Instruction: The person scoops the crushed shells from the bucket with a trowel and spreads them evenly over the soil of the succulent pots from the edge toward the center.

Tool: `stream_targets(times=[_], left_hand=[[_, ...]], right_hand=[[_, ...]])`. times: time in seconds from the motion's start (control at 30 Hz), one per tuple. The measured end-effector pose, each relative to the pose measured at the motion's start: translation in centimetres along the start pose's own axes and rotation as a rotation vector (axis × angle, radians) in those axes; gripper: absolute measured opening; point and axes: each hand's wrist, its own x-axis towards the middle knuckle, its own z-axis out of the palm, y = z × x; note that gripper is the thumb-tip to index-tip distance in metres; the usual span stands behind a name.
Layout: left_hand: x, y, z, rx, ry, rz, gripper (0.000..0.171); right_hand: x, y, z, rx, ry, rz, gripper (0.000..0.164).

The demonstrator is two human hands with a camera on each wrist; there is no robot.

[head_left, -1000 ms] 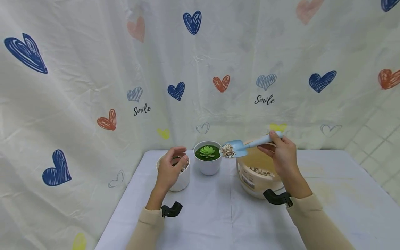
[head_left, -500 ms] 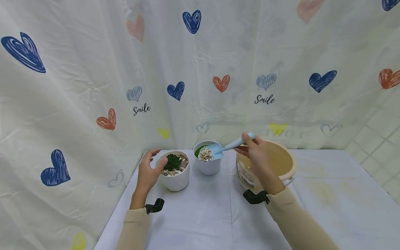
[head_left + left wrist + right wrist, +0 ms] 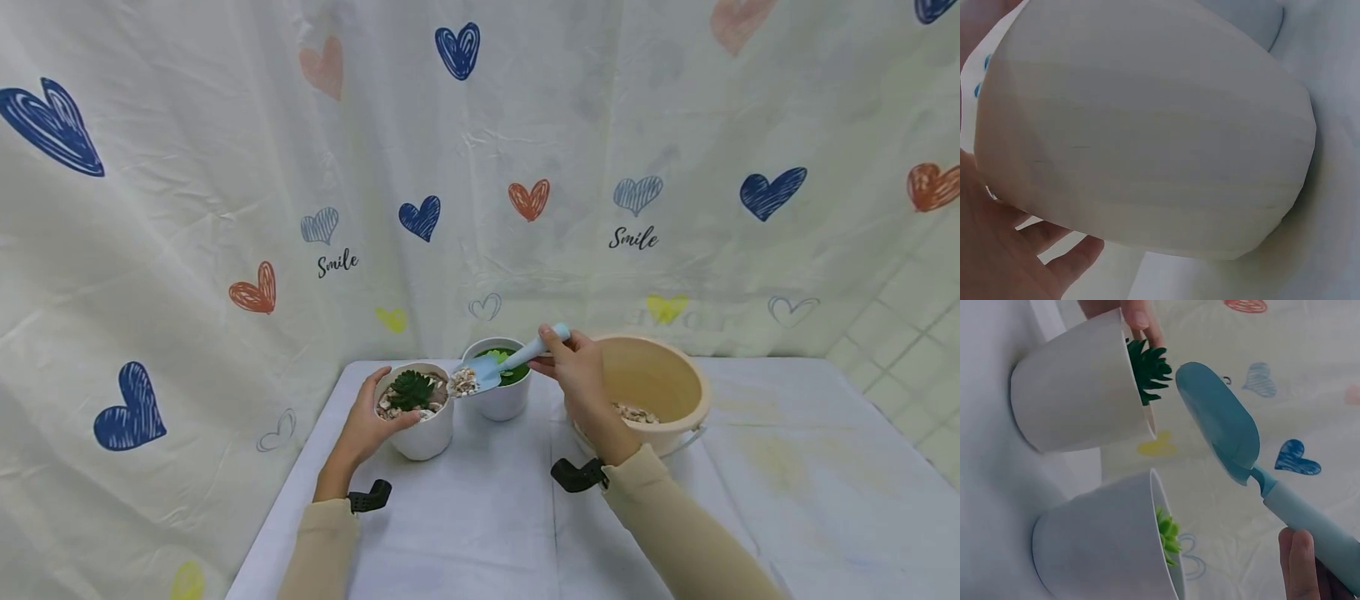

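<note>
My right hand [image 3: 581,371] grips the handle of a light blue hand trowel [image 3: 483,375]. Small pebbles [image 3: 463,382] lie in its scoop, whose tip is at the right rim of a white flowerpot [image 3: 423,437]. A dark green succulent [image 3: 412,389] stands among pebbles in this pot. Round the pot's left side my left hand [image 3: 365,425] holds it near the rim, thumb at the front. The right wrist view shows the trowel's blue underside above both pots. Behind the trowel, a second white pot [image 3: 501,407] with a bright green succulent [image 3: 1168,532] is partly covered.
A beige bucket [image 3: 686,387] with pebbles at its bottom stands on the right, partly behind my right forearm. A white cloth [image 3: 495,517] covers the table. Behind it hangs a curtain [image 3: 570,108] printed with hearts.
The loaded trowel has moved left from over the bucket, past the second pot, to the left pot's rim. My left hand has shifted from over that pot to its left side and now holds it.
</note>
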Motion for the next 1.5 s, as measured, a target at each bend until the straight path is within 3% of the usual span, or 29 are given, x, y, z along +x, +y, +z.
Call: stream_targets(times=[0.4, 1.0, 1.27, 1.5], left_hand=[[0.0, -1.1, 0.6, -0.095, 0.018, -0.018, 0.121], [0.2, -1.7, 0.9, -0.15, 0.008, -0.038, 0.113], [0.1, -1.8, 0.8, -0.17, -0.001, -0.029, 0.112], [0.1, -1.7, 0.9, -0.201, -0.011, -0.031, 0.111]], right_hand=[[-0.2, 1.6, 2.0, -0.022, -0.006, -0.025, 0.036], [-0.4, 1.8, 3.3, -0.088, -0.048, -0.092, 0.035], [-0.7, 1.7, 3.7, -0.083, -0.076, -0.163, 0.03], [-0.8, 1.6, 3.9, -0.187, -0.062, -0.223, 0.03]])
